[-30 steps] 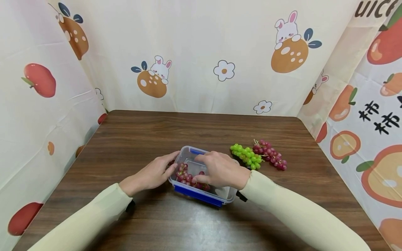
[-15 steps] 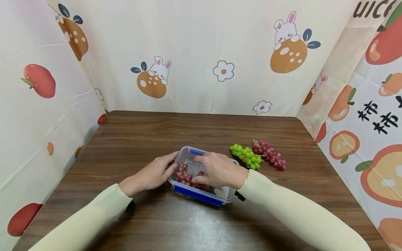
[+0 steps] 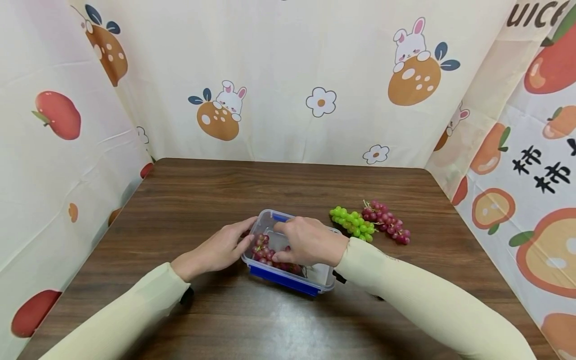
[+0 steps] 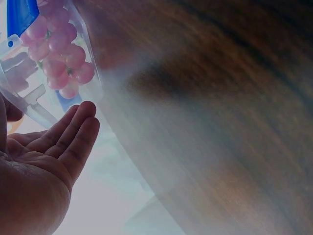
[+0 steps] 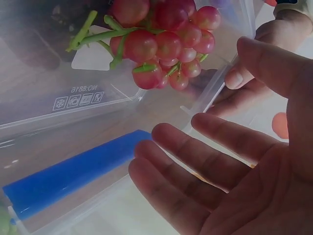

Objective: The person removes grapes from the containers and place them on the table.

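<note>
A clear plastic food container (image 3: 325, 280) with blue side clips stands on the table. Inside it, toward the left, lies a bunch of red grapes (image 5: 168, 44) with green stems, partly covered by my right hand in the head view. My left hand (image 3: 220, 247) rests against the container's left end, its fingers (image 4: 78, 142) fairly straight along the outside. Over the container's opening is my right hand (image 3: 310, 242). Its fingers (image 5: 205, 156) are extended and apart from the grapes, holding nothing. Through the clear wall the grapes also show in the left wrist view.
To the right behind the container lie a bunch of green grapes (image 3: 353, 223) and another bunch of red grapes (image 3: 387, 221), side by side. The brown wooden table (image 3: 216, 190) ends at a printed curtain (image 3: 279, 125) at the back and sides.
My right hand has shifted slightly left and back over the container, showing more of the grape stem. My left hand and the container have stayed in place.
</note>
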A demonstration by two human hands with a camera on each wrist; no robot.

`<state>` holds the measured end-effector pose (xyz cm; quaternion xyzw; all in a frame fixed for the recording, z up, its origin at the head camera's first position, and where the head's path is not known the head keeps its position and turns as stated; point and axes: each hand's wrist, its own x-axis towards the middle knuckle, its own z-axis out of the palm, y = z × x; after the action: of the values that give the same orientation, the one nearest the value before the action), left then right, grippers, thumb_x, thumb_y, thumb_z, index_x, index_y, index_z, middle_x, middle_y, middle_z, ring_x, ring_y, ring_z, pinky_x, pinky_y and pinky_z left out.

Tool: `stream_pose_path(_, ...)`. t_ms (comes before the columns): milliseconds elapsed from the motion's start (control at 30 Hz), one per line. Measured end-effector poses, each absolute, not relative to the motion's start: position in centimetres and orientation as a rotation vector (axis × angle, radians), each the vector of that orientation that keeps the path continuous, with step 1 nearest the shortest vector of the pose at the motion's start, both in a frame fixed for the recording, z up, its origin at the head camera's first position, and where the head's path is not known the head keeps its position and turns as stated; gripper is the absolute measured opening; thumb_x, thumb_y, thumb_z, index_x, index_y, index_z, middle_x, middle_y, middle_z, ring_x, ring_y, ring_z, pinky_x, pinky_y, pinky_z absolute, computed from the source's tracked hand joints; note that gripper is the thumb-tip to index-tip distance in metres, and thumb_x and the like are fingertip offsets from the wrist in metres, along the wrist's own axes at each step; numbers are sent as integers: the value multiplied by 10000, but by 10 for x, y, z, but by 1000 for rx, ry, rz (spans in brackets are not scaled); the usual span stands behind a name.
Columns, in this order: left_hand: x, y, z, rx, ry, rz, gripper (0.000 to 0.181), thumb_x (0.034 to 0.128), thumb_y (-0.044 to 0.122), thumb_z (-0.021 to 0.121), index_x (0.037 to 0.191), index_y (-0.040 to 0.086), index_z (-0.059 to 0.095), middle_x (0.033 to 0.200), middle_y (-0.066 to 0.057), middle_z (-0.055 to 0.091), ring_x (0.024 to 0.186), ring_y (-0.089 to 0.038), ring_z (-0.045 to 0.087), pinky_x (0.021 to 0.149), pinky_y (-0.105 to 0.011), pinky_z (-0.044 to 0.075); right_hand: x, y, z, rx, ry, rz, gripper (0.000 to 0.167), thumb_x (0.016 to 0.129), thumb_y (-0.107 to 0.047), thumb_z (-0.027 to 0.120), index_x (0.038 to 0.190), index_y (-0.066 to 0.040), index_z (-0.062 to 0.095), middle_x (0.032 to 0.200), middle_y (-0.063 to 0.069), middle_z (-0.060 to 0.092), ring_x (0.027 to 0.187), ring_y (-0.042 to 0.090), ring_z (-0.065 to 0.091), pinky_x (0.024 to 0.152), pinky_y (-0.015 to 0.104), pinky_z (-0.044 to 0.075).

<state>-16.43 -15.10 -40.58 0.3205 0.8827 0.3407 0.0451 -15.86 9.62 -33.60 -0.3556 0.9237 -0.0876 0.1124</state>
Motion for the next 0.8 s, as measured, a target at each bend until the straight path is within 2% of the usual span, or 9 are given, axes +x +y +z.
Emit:
stream_pose_path(200,-166,-151,-407,996,2687,1047,513,1079,127,515,1554,-14,381,1358,-153,634,1118,-162,632,963,-436,544,-162,91,-335,-1017,2666,-223,603,897,-510,766,1304,-73,674,955,10,722,735,90,615,683,315,582)
stream_pose_path(333,-166,-151,-406,988,2684,1047,513,1080,134,518,1555,-6,384,1344,-141,643,1063,-138,627,938,-417,550,-164,88,-336,-999,2620,-195,620,891,-545,758,1301,-87,683,908,-24,721,712,64,627,714,305,593)
stream_pose_path(433,-165,-151,-406,973,2686,1044,519,1077,141,525,1557,-2,386,1346,-141,643,1062,-135,628,939,-419,551,-166,85,-340,-995,2602,-167,628,888,-547,761,1317,-95,684,946,-16,748,756,70,670,768,317,601)
stream_pose_path(567,-165,-150,-406,964,2685,1047,520,1077,137,524,1557,-5,384,1345,-143,644,1064,-137,629,942,-423,551,-168,82,-345,-989,2593,-136,617,883,-538,770,1315,-105,689,1091,29,759,880,115,705,820,332,599)
stream_pose_path(800,-165,-150,-406,973,2691,1049,519,1075,134,523,1556,-6,385,1331,-137,651,1079,-140,632,947,-427,550,-172,79,-350,-983,2556,-125,561,887,-515,773,1276,-115,713,1130,19,757,890,110,707,821,325,598)
